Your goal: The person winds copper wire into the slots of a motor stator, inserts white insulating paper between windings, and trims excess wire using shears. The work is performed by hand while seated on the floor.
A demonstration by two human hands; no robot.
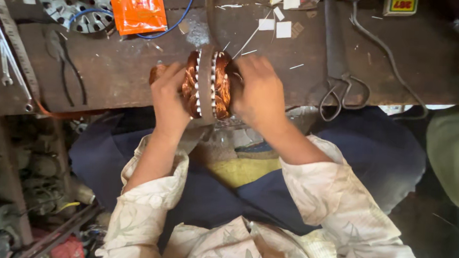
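item one: wound stator (206, 85), a steel ring stack with copper coils bulging out on both faces, standing on edge at the near rim of the dark wooden surface (117, 71). i have it between both hands.

item two: my left hand (169, 97), fingers curled and closed against the copper winding on the left face, thumb side toward me.

item three: my right hand (257, 91), fingers bent and pressed onto the winding on the right face; i cannot tell what the fingertips are doing, since they are hidden behind the coil.

item four: a second copper-coloured piece (157, 73), just behind my left hand, mostly hidden.

item five: dark pliers (65, 68) lying flat on the surface, well left of the stator.

item six: spanner (5, 54) and a long metal rule (14, 42) at the far left.

item seven: orange packet (137, 6) with a blue wire (180, 16) looping beside it, and a slotted metal lamination disc (74, 3) at the top left.

item eight: small white paper slips (277, 26) scattered beyond the stator.

item nine: dark scissors-like tool (341, 90) and a black cable (385, 48) to the right.
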